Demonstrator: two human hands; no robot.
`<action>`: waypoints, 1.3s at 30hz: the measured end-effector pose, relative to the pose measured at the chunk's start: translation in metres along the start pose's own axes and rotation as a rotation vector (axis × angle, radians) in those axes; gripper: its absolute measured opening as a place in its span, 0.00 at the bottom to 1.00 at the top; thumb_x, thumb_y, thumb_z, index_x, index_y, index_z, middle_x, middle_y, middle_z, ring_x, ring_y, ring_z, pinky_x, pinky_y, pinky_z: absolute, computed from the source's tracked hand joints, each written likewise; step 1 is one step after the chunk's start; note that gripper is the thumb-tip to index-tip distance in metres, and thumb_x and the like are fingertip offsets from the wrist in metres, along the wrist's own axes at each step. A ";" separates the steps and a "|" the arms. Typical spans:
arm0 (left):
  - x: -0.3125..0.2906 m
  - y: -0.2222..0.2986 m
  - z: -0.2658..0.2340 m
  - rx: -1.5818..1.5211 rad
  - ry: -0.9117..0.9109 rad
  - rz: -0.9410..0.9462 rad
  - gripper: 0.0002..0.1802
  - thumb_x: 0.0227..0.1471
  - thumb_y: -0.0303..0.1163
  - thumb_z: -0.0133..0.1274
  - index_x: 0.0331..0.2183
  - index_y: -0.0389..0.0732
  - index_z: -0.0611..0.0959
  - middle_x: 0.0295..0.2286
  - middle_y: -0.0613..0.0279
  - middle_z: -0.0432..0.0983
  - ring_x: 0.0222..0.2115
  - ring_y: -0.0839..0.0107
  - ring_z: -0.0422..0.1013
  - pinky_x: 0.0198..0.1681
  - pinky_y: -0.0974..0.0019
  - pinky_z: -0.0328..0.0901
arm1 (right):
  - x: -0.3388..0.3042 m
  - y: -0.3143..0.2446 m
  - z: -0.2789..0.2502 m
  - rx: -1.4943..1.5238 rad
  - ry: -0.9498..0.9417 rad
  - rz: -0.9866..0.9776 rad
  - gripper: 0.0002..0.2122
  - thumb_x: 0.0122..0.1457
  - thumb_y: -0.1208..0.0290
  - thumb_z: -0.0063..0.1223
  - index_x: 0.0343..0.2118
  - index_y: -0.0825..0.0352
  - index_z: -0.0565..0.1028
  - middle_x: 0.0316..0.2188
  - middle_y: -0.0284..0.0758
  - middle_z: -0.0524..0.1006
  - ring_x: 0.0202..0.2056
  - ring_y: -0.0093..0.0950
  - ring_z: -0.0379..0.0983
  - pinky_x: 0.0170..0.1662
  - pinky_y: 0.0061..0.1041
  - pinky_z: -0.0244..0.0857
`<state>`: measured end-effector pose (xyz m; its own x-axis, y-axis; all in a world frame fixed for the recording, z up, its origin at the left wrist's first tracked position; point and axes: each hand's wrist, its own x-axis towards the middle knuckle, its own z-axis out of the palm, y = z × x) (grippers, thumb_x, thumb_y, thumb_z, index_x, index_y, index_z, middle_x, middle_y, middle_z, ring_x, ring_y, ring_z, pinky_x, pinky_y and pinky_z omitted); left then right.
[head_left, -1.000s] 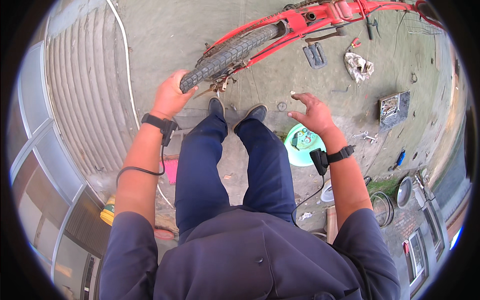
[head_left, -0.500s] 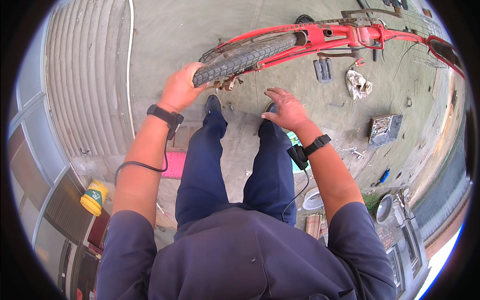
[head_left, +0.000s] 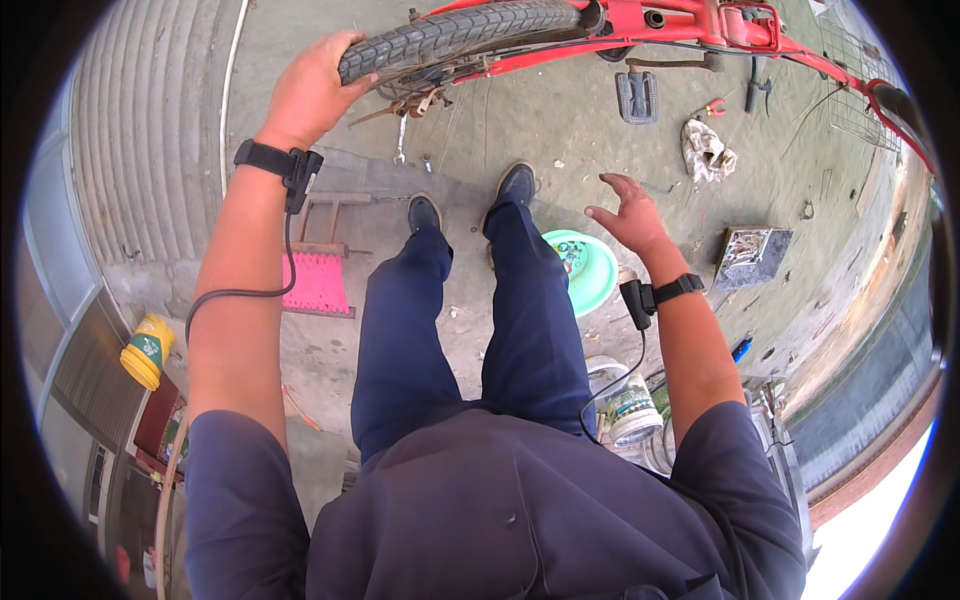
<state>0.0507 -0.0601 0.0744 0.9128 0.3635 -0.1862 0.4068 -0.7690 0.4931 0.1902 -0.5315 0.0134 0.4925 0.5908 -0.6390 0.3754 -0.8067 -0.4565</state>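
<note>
A red bicycle [head_left: 640, 22] stretches across the far side, its wheel end toward the left. My left hand [head_left: 314, 92] is closed around the left end of the bicycle tire [head_left: 460, 38], thumb on the near side. Below the wheel hub a wrench [head_left: 401, 140] hangs or lies; I cannot tell which. My right hand [head_left: 634, 217] is held out in the air with fingers apart, holding nothing, to the right of my legs. A black pedal [head_left: 637, 97] is on the near side of the frame.
A mint-green basin [head_left: 592, 280] with small items stands beside my right leg. A pink-seated stool [head_left: 315, 283] is at my left. Farther right lie red-handled pliers [head_left: 712, 107], a stained cloth [head_left: 706, 152] and a tool tray [head_left: 770, 262]. A yellow bucket [head_left: 148, 352] stands far left.
My left hand has moved left and away, still gripping the tire. My right hand has shifted right and nearer. The view has moved too, bringing the whole stool and basin into sight.
</note>
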 end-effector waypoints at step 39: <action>-0.061 -0.052 0.173 -0.058 0.360 0.028 0.47 0.37 0.43 0.75 0.57 0.35 0.75 0.55 0.50 0.73 0.56 0.51 0.68 0.61 0.55 0.64 | 0.186 -0.086 0.081 -0.377 0.578 -0.530 0.39 0.50 0.50 0.70 0.63 0.63 0.69 0.62 0.39 0.69 0.64 0.41 0.62 0.65 0.43 0.57</action>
<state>-0.0198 -0.1327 -0.0868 0.8479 0.5129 0.1342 0.3700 -0.7538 0.5430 0.1859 -0.3534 -0.1169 0.4627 0.8844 0.0610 0.8525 -0.4251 -0.3041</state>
